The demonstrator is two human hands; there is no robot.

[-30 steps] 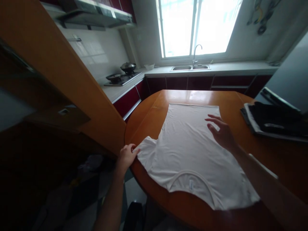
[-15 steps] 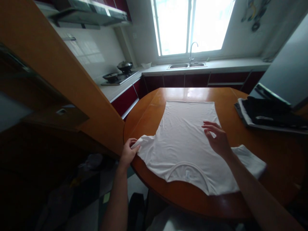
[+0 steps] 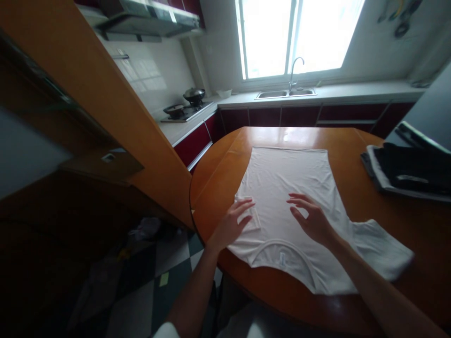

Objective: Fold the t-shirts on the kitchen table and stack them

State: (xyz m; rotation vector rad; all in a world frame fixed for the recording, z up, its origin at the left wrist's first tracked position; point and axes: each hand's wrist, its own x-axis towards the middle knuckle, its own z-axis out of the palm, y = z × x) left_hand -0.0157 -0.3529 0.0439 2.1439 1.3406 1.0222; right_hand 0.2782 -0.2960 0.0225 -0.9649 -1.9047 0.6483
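Observation:
A white T-shirt (image 3: 282, 188) lies spread on the round wooden table, its neckline with a small label toward me and its hem toward the window. The left sleeve is folded inward over the shirt body. My left hand (image 3: 234, 223) rests on or just over that folded sleeve, fingers apart. Over the right part of the shirt body hovers my right hand (image 3: 312, 218), its fingers apart and holding nothing. The right sleeve (image 3: 382, 246) stretches out flat to the right, past my right forearm.
A stack of folded dark and white clothes (image 3: 412, 169) sits at the table's right side. Beyond the wooden table (image 3: 218, 173) are a counter with a sink (image 3: 285, 94) and a stove with pans (image 3: 193, 95). A wooden partition (image 3: 155, 173) stands at the left.
My left hand has moved right and inward, folding the left sleeve over the shirt, and its fingers have opened. My right hand has shifted slightly. The view has turned a little left.

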